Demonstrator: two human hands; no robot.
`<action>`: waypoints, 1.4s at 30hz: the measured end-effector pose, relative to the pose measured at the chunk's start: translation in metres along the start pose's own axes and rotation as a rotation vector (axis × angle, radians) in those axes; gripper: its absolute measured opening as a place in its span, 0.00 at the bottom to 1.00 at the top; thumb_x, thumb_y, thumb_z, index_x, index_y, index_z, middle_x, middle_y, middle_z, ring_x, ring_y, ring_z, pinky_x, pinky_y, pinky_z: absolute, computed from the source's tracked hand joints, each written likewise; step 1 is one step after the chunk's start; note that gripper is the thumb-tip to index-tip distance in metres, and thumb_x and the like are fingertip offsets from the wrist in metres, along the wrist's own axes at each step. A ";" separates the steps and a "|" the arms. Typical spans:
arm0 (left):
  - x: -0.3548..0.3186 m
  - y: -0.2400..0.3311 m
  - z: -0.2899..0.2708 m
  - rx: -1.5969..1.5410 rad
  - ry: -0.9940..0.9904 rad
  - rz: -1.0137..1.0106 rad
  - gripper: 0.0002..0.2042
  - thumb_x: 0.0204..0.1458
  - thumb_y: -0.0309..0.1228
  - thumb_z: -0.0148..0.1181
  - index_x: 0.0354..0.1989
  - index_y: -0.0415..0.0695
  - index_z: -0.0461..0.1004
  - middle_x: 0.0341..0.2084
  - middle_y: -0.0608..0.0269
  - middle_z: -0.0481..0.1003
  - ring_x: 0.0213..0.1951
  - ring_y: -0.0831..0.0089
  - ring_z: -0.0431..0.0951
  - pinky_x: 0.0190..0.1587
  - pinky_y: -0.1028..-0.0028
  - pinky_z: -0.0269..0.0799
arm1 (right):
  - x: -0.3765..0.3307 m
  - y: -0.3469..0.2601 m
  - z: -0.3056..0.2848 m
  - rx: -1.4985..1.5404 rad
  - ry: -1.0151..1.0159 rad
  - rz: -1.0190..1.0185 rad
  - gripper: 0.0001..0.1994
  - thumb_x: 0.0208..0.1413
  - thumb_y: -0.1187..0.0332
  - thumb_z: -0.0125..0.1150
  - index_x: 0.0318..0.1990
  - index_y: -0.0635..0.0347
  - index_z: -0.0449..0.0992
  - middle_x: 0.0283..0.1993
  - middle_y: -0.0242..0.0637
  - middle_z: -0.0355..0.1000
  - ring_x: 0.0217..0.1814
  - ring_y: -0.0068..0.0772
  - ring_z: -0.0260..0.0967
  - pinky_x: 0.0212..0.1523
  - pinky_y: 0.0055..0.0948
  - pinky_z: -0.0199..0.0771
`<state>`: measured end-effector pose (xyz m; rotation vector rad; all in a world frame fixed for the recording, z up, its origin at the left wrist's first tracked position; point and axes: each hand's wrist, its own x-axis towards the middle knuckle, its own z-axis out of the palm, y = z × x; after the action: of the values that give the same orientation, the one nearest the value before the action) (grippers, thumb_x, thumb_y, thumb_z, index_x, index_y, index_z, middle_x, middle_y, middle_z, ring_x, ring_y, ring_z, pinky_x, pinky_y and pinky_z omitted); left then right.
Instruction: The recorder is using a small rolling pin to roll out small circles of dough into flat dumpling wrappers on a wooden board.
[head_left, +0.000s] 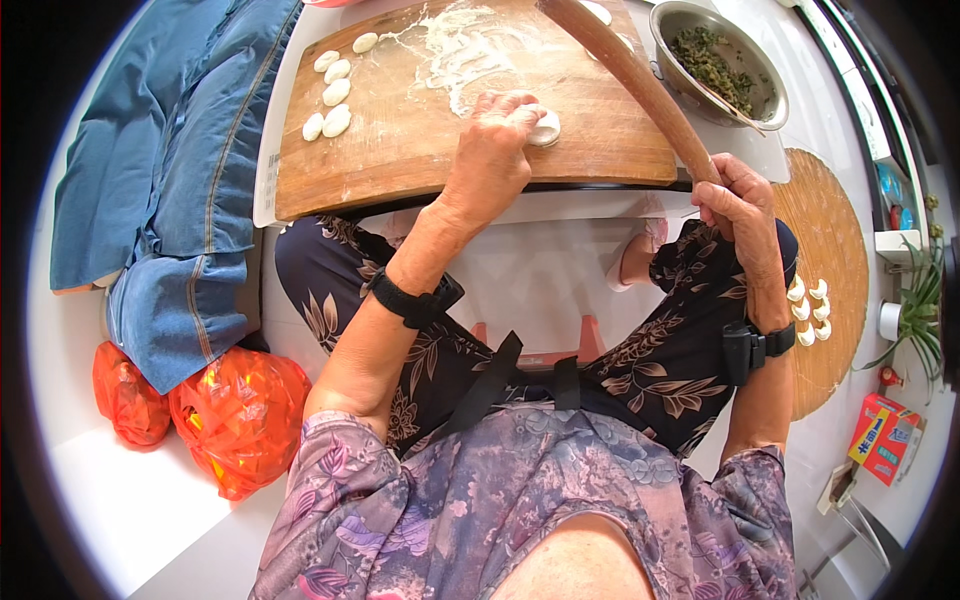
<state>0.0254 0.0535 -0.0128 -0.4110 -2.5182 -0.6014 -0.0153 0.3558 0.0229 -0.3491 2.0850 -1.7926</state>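
Observation:
My left hand (497,150) is over the wooden board (420,170), its fingers closed on the edge of a small white dough round (545,129). In my right hand (742,203) is the near end of a long wooden rolling pin (640,80). The pin slants up and away to the left, held over the board's right side. Several flattened dough pieces (336,92) lie at the board's left, and loose flour (465,50) is spread across its far middle. More white rounds show partly behind the pin at the far right.
A metal bowl (665,20) of chopped green filling (712,65) stands right of the board, a chopstick across it. Lower right, a round board (835,240) carries several folded dumplings (803,309). At left are blue denim cloth (180,130) and red plastic bags (245,415).

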 end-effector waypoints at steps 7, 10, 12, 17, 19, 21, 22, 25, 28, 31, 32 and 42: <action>0.001 0.007 0.001 0.065 0.016 0.029 0.15 0.44 0.16 0.50 0.41 0.33 0.76 0.42 0.47 0.74 0.47 0.49 0.69 0.54 0.59 0.67 | 0.001 0.001 -0.002 -0.028 -0.009 -0.013 0.13 0.53 0.67 0.63 0.43 0.65 0.73 0.27 0.28 0.70 0.24 0.14 0.64 0.25 0.11 0.62; 0.000 0.005 -0.001 -0.055 -0.014 0.011 0.13 0.46 0.18 0.52 0.42 0.34 0.76 0.44 0.45 0.74 0.49 0.49 0.69 0.54 0.60 0.67 | 0.000 0.001 -0.004 -0.012 -0.010 -0.003 0.14 0.53 0.65 0.67 0.42 0.64 0.74 0.27 0.25 0.70 0.24 0.12 0.63 0.25 0.12 0.62; -0.003 0.004 -0.002 -0.051 -0.009 0.018 0.13 0.49 0.20 0.52 0.43 0.34 0.76 0.46 0.44 0.73 0.52 0.48 0.69 0.55 0.60 0.66 | 0.000 0.002 -0.004 -0.022 -0.013 -0.002 0.15 0.53 0.65 0.67 0.42 0.65 0.74 0.27 0.25 0.70 0.24 0.12 0.63 0.24 0.12 0.62; -0.014 0.012 -0.003 0.034 -0.047 0.080 0.18 0.58 0.33 0.53 0.50 0.31 0.73 0.54 0.41 0.70 0.60 0.47 0.65 0.62 0.57 0.60 | 0.003 0.004 0.001 -0.016 -0.018 -0.005 0.15 0.53 0.65 0.67 0.42 0.65 0.74 0.27 0.25 0.70 0.24 0.12 0.63 0.24 0.12 0.62; -0.021 0.022 -0.001 0.212 -0.107 0.111 0.28 0.59 0.44 0.52 0.59 0.31 0.64 0.59 0.41 0.66 0.62 0.49 0.63 0.65 0.58 0.55 | 0.003 0.004 0.002 -0.013 -0.023 -0.009 0.15 0.53 0.65 0.67 0.42 0.65 0.74 0.27 0.25 0.70 0.24 0.12 0.63 0.24 0.12 0.62; -0.019 0.021 0.000 0.216 -0.123 0.128 0.31 0.59 0.48 0.50 0.59 0.29 0.64 0.59 0.39 0.65 0.63 0.48 0.62 0.66 0.57 0.53 | 0.002 0.003 0.002 -0.002 -0.011 -0.022 0.13 0.52 0.66 0.66 0.42 0.64 0.75 0.26 0.25 0.69 0.24 0.11 0.62 0.24 0.12 0.61; -0.017 0.022 0.001 0.222 -0.138 0.147 0.35 0.58 0.52 0.49 0.58 0.27 0.63 0.59 0.37 0.65 0.64 0.46 0.61 0.67 0.56 0.51 | 0.000 -0.001 0.002 -0.001 -0.005 -0.023 0.13 0.52 0.66 0.66 0.42 0.64 0.75 0.26 0.25 0.69 0.24 0.11 0.62 0.24 0.12 0.61; -0.012 0.024 0.005 0.310 -0.197 0.199 0.34 0.58 0.52 0.50 0.58 0.27 0.64 0.59 0.38 0.65 0.63 0.47 0.62 0.66 0.56 0.53 | -0.009 -0.015 0.000 -0.136 0.037 0.037 0.10 0.50 0.65 0.64 0.35 0.62 0.76 0.24 0.25 0.65 0.23 0.13 0.59 0.23 0.16 0.57; -0.009 0.029 -0.005 0.245 -0.225 0.164 0.32 0.55 0.45 0.58 0.59 0.28 0.63 0.59 0.37 0.64 0.63 0.47 0.62 0.65 0.57 0.55 | 0.000 -0.006 -0.006 -0.243 -0.059 -0.112 0.13 0.50 0.60 0.63 0.29 0.61 0.73 0.21 0.25 0.64 0.24 0.16 0.59 0.25 0.20 0.58; -0.017 0.021 0.000 0.300 -0.282 0.122 0.28 0.57 0.38 0.56 0.61 0.31 0.62 0.62 0.44 0.63 0.65 0.51 0.59 0.67 0.57 0.52 | 0.009 0.007 -0.003 -0.129 -0.078 -0.110 0.13 0.50 0.61 0.65 0.35 0.63 0.77 0.23 0.26 0.68 0.23 0.16 0.64 0.23 0.19 0.64; -0.014 0.022 0.003 0.219 -0.282 0.090 0.27 0.58 0.36 0.55 0.62 0.33 0.62 0.62 0.46 0.63 0.66 0.52 0.58 0.67 0.58 0.51 | 0.008 0.010 -0.008 -0.110 -0.097 -0.085 0.14 0.51 0.62 0.65 0.38 0.64 0.77 0.25 0.27 0.70 0.26 0.16 0.66 0.25 0.18 0.66; 0.001 0.013 0.006 0.025 -0.116 0.002 0.12 0.57 0.23 0.54 0.48 0.34 0.75 0.50 0.47 0.73 0.54 0.53 0.71 0.57 0.63 0.66 | 0.005 0.013 -0.010 -0.058 -0.009 -0.150 0.14 0.45 0.62 0.68 0.32 0.66 0.78 0.21 0.31 0.74 0.20 0.17 0.69 0.20 0.17 0.67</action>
<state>0.0272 0.0677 -0.0129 -0.4510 -2.6326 -0.5600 -0.0232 0.3644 0.0109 -0.5414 2.1596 -1.8116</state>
